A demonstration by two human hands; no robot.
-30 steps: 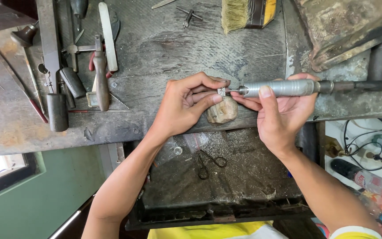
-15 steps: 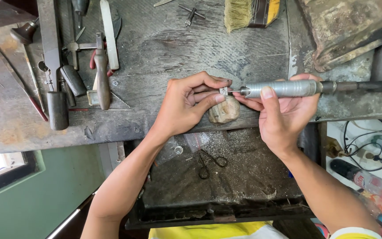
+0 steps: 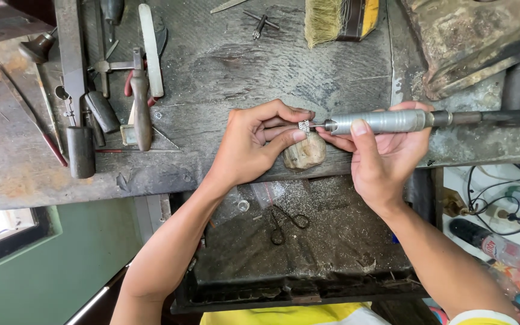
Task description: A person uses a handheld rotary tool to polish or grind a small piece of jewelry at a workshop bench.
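1. Small silver-coloured ring [image 3: 304,126]: bright metal with a finely textured top, pinched between the thumb and fingertips of the left hand [image 3: 254,144]. It sits at the front edge of the bench [image 3: 224,66], directly above a rounded wooden peg [image 3: 304,154] that projects from that edge.
2. Left hand: fingers curled tight around the ring, thumb pressed up from below, resting against the peg.
3. Rotary handpiece [image 3: 386,121]: cylindrical, dull grey metal with a knurled barrel, lying level with its thin tip at the ring. A dark, stiff shaft continues from it toward the right edge of the bench.
4. Right hand [image 3: 386,156]: fingers wrapped around the handpiece barrel, thumb on top near the nose.
5. Peg: worn, pale brown, smooth and rounded, mottled.
6. Bench surface: dark, scarred, scratched wood with grey dust and rusty staining toward the left edge.
7. Left part of the bench: a cluster of hand tools [image 3: 100,90], including dark-handled files, a pale flat stick and red-handled pliers.
8. Back edge: a bristle brush [image 3: 338,18] with straw-coloured hairs; a corroded metal block [image 3: 482,42] at the back right corner.
9. Below the front edge: a dark catch tray [image 3: 308,289] dusted with filings, holding small wire-handled scissors [image 3: 287,222].
10. Surroundings: green wall lower left; cables and plastic bottles lower right.
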